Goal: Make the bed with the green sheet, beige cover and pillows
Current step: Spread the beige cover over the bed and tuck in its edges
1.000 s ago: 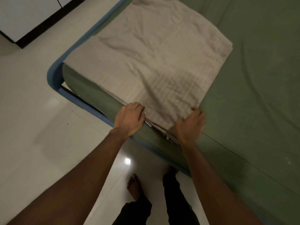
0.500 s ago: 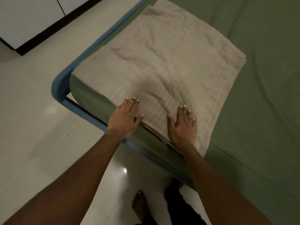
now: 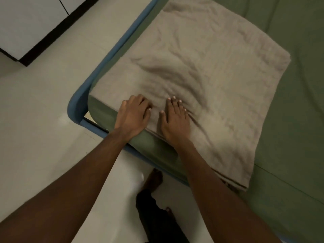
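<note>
Standing barefoot on the pale floor (image 3: 43, 120) at the bed's corner. Pressing on the 7 o'clock edge of the folded beige cover (image 3: 201, 71) with the right hand (image 3: 175, 121), flat, fingers straight. Resting the left hand (image 3: 132, 118) just at 9 o'clock of the right, fingers bent, tips on the cloth; cannot tell whether pinching any. Beneath the cover and out to 3 o'clock: green sheet (image 3: 289, 137). At 9 o'clock of the hands: blue bed frame (image 3: 77, 106). At 10 o'clock, well apart: white cabinet (image 3: 26, 23).
</note>
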